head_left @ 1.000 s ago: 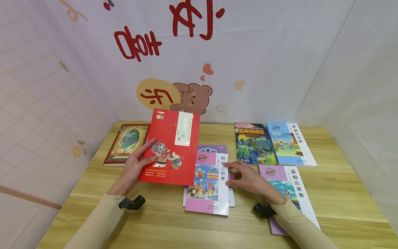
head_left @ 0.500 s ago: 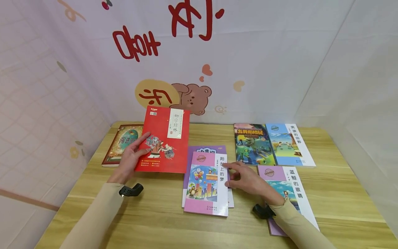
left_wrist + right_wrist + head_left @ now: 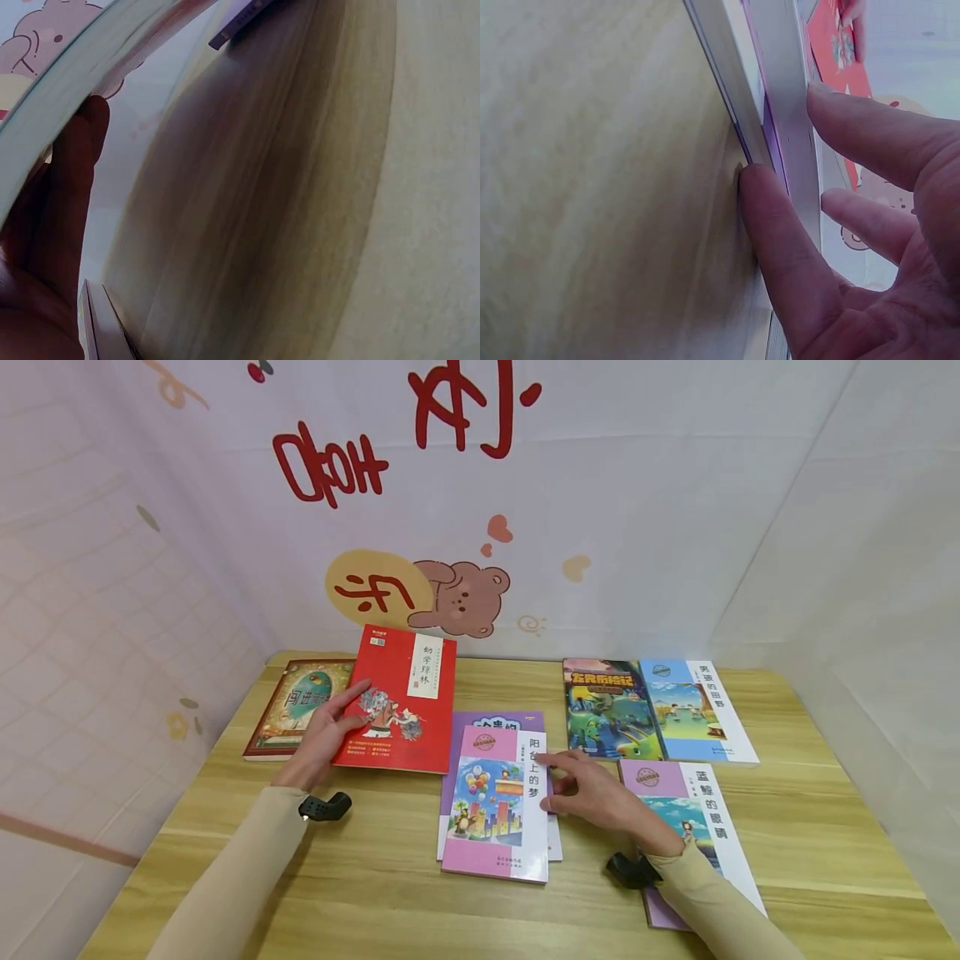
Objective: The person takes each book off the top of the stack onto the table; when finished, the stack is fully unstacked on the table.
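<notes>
My left hand (image 3: pixel 327 731) grips a red book (image 3: pixel 397 735) by its left edge, thumb on the cover and fingers beneath. In the left wrist view, the fingers (image 3: pixel 67 202) lie under the book's tilted underside (image 3: pixel 90 67), raised off the table. A pink-and-white book (image 3: pixel 534 835) lies on a purple-and-white book (image 3: pixel 447 810) at the table's middle. Index finger and thumb of my right hand (image 3: pixel 600 795) touch the upper book's right side. The right wrist view shows the thumb (image 3: pixel 780 240) straight against the pile's edge. The red book partly covers a brown-framed book (image 3: pixel 296 702).
On the wooden table (image 3: pixel 360 877), a dinosaur book (image 3: pixel 611 714) and a blue-and-white book (image 3: pixel 686 706) lie side by side at the back right. Nearer, another pink-and-white book (image 3: pixel 678 810) lies partly under the right forearm. A printed cloth wall (image 3: pixel 637 527) stands behind.
My left hand has carried the red book leftward and back, then lower, uncovering more of the middle pile. My right hand stays at the pile.
</notes>
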The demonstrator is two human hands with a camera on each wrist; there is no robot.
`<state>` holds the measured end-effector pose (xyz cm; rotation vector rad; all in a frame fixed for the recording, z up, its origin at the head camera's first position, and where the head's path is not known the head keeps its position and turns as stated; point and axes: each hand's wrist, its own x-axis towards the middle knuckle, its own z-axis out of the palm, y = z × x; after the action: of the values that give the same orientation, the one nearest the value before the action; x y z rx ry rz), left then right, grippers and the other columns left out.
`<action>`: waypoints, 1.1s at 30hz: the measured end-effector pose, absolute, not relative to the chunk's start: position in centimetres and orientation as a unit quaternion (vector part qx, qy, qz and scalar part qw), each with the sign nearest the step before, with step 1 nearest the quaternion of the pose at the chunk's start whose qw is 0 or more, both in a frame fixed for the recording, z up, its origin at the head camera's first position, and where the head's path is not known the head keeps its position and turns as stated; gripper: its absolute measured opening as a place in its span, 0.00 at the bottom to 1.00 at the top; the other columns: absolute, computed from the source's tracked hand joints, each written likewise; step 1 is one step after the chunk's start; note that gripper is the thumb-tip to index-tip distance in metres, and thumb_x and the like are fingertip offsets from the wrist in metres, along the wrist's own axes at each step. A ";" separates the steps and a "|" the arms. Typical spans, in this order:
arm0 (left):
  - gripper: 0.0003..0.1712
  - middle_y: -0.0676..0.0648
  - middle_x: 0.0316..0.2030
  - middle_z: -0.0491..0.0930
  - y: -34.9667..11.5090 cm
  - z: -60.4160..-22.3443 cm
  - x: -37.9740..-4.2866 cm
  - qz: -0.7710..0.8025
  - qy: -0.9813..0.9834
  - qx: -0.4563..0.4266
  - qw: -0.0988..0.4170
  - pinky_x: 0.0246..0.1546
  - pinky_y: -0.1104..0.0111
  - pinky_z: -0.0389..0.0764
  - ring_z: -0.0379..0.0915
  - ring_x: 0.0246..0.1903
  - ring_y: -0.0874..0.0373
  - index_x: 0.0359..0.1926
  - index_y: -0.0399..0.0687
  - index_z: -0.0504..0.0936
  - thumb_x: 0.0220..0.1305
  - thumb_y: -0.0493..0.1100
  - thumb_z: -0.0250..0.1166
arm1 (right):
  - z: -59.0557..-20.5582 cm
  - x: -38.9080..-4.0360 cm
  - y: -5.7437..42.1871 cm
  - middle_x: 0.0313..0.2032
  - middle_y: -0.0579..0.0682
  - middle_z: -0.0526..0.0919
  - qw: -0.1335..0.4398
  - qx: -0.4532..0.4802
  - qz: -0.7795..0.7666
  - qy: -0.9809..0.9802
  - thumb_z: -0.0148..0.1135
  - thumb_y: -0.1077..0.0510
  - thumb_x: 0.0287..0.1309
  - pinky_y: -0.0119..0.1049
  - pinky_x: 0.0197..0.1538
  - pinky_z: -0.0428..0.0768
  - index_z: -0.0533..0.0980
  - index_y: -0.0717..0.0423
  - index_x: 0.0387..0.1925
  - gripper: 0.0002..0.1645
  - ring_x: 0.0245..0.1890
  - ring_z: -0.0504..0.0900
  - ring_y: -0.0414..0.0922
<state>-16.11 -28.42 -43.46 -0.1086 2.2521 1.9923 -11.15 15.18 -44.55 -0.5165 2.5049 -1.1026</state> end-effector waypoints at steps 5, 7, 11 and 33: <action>0.35 0.41 0.75 0.61 -28.5 -43.7 -16.5 0.655 0.752 -0.039 0.071 0.47 0.71 0.83 0.72 0.56 0.55 0.80 0.62 0.63 0.77 0.36 0.55 | -44.6 -11.1 15.1 0.62 0.59 0.72 0.174 -0.190 -0.389 0.884 0.75 0.53 0.62 0.38 0.48 0.81 0.72 0.51 0.73 0.39 0.46 0.79 0.46; 0.35 0.41 0.75 0.61 -28.6 -43.8 -16.6 0.653 0.753 -0.040 0.074 0.48 0.71 0.82 0.71 0.57 0.54 0.80 0.62 0.63 0.77 0.36 0.55 | -44.6 -11.2 15.1 0.62 0.59 0.72 0.174 -0.190 -0.390 0.884 0.75 0.53 0.62 0.38 0.48 0.81 0.72 0.51 0.73 0.39 0.46 0.79 0.46; 0.35 0.41 0.76 0.60 -28.7 -44.0 -16.7 0.649 0.755 -0.041 0.081 0.47 0.71 0.82 0.72 0.56 0.55 0.81 0.61 0.62 0.77 0.36 0.54 | -44.5 -11.2 15.0 0.62 0.58 0.72 0.177 -0.187 -0.392 0.883 0.75 0.54 0.62 0.39 0.49 0.80 0.72 0.50 0.73 0.39 0.46 0.79 0.45; 0.38 0.37 0.80 0.52 -28.1 -43.9 -17.1 0.565 0.819 -0.031 0.097 0.51 0.68 0.77 0.66 0.64 0.41 0.82 0.53 0.57 0.75 0.35 0.55 | -44.3 -11.1 15.1 0.61 0.59 0.73 0.168 -0.201 -0.388 0.883 0.75 0.54 0.62 0.39 0.48 0.81 0.72 0.53 0.72 0.39 0.46 0.80 0.46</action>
<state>-17.11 -28.14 -43.89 -0.0923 2.4259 1.6724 -11.10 15.11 -44.34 -0.5730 2.5119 -1.1042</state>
